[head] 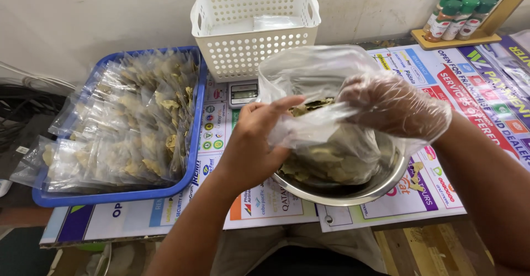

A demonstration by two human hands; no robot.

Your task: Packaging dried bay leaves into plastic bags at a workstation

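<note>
My left hand [255, 143], bare, pinches the near edge of a large clear plastic bag [314, 80] holding dried bay leaves [309, 106]. My right hand [393, 106], in a thin clear disposable glove, grips the bag's right side at the mouth. The bag rests in a steel bowl [381, 186] on the table, and more dried leaves show through the plastic down in the bowl.
A blue tray [118, 196] at left is piled with small sealed clear packets of leaves. A white perforated basket [254, 30] stands at the back with a small digital scale [243, 93] in front of it. Spice bottles [461, 11] sit on a wooden rack at the back right.
</note>
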